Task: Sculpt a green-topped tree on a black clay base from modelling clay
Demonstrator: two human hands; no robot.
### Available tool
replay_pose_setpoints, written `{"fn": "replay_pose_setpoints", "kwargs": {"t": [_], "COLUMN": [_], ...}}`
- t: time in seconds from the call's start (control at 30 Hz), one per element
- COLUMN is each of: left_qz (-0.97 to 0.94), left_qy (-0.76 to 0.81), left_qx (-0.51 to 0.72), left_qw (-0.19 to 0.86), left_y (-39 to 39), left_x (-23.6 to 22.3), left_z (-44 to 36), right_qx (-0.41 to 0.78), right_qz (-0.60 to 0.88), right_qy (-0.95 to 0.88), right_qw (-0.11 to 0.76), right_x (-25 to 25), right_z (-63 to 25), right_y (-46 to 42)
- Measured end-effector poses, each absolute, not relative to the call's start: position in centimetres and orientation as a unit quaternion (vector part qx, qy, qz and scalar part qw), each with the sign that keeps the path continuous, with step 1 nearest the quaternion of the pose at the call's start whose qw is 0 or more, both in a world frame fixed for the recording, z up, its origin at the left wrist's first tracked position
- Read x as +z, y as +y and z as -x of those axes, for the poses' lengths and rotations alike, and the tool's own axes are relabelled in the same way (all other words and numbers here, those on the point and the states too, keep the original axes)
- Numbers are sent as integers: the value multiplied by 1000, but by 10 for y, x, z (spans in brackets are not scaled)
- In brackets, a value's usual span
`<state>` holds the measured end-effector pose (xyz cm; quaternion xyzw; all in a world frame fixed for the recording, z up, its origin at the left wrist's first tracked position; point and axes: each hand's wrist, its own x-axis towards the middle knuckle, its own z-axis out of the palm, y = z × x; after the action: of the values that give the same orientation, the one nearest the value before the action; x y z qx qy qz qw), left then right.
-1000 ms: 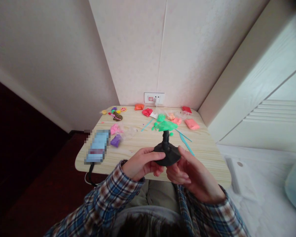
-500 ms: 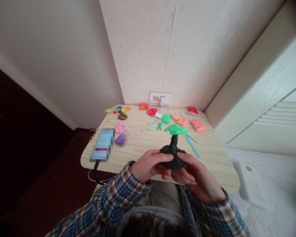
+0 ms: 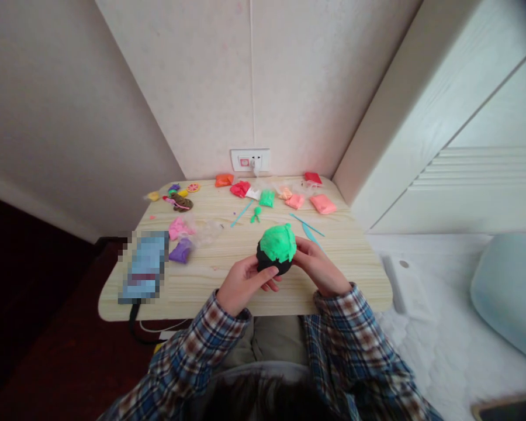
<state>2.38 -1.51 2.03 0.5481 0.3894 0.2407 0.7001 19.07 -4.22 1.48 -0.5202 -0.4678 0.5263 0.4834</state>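
Note:
A clay tree (image 3: 279,243) with a bright green crown and a black base is held between my hands over the near part of the table. Its top faces me, so the trunk is hidden beneath the crown. My left hand (image 3: 247,283) grips the black base from the left, thumb on the rim. On the other side, my right hand (image 3: 321,264) has its fingers closed on the tree's right edge. Just beyond lie a small green clay piece (image 3: 256,215), a light blue stick (image 3: 242,214) and a blue clay knife (image 3: 310,235).
Clay packets lie along the back of the wooden table (image 3: 228,295), among them green (image 3: 267,199), orange (image 3: 224,180) and salmon (image 3: 323,204). Purple clay (image 3: 180,250) and a pixelated phone (image 3: 145,266) with a cable are at the left. A wall socket (image 3: 251,160) sits behind.
The clay tree has tipped from a side view so that its green crown now faces me. My right hand has moved up to its edge. The camera view has shifted right.

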Motion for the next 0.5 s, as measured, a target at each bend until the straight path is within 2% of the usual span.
{"fn": "replay_pose_setpoints", "kwargs": {"t": [0.13, 0.27, 0.4, 0.5], "left_qz": [-614, -749, -850, -861], "left_qy": [439, 487, 418, 417], "left_qx": [259, 265, 268, 273], "left_qw": [602, 364, 175, 99], "left_y": [-13, -38, -62, -58], "left_x": [14, 9, -4, -9], "left_z": [-10, 12, 23, 34], "right_qx": [506, 484, 323, 159], "right_qz": [547, 577, 698, 676], "right_qy": [-479, -483, -537, -635], "right_qw": [463, 447, 347, 338], "right_x": [6, -3, -17, -35], "right_z": [-197, -185, -179, -192], "right_y": [-30, -32, -42, -45]}}
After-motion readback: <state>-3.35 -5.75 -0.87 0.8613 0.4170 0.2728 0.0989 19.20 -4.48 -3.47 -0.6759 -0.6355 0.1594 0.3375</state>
